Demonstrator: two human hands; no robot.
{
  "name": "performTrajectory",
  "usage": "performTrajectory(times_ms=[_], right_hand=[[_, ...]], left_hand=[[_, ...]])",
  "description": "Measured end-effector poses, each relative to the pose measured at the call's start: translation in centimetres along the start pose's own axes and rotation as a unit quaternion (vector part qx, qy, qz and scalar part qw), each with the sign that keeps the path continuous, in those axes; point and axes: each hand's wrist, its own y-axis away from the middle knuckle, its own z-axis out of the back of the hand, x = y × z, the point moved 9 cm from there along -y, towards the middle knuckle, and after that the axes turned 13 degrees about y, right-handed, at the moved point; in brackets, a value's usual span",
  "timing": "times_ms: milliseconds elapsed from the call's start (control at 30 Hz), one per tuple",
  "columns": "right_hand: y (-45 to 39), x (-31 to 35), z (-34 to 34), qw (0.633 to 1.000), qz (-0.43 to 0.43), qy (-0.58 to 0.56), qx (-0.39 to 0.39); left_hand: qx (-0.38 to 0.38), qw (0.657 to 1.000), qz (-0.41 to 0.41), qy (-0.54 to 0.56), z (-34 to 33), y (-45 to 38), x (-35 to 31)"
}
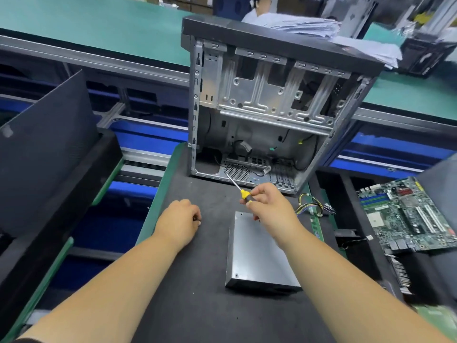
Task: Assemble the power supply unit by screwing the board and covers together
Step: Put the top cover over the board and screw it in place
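Bright, even light falls from above, throwing only soft shadows under the arms. A dull sheen lies on the metal box (257, 253). Straight edges bow toward the corners; the far background looks slightly blurred.

Green-matted bench (99, 23) across bkgd, aluminium rail (74, 55) along its edge. Blue panels (148, 137) below. Dark work mat (197, 280) in foregrnd.
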Motion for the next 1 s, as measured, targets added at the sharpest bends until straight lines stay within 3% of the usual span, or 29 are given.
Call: performTrajectory(times_ms=[67,133,200,333,400,467,667,1000], right_hand=[[0.2,0.2,0.8,1.0,0.013,0.005,-0.017],[0.4,0.6,1.8,0.999,0.026,0.001,-0.043],[0.7,1.1,2.8,0.997,0.034,-0.015,-0.064],[1.3,2.4,4.1,0.993,0.052,-0.047,-0.098],[1.6,3.0,4.3,0.99,0.064,-0.067,-0.104],[2.0,3.7,4.3,0.989,0.08,-0.076,-0.098],[2.7,4.7,4.7,0.988,0.102,-0.054,-0.1],[3.0,4.4,5.3,0.99,0.096,-0.031,-0.1]], left_hand=[[-0.045,0.991,0.027,0.119,0.9,0.1,0.1],[-0.089,0.946,0.088,0.298,1.7,0.4,0.6],[-0.104,0.864,0.144,0.47,1.7,0.8,0.6],[-0.068,0.659,0.2,0.722,0.3,1.2,-1.4],[-0.053,0.602,0.215,0.767,-0.1,1.6,-2.3],[-0.04,0.57,0.221,0.79,-0.5,1.9,-3.0],[-0.024,0.535,0.231,0.812,-1.1,2.0,-4.1],[-0.001,0.565,0.224,0.794,-1.0,2.1,-5.1]])
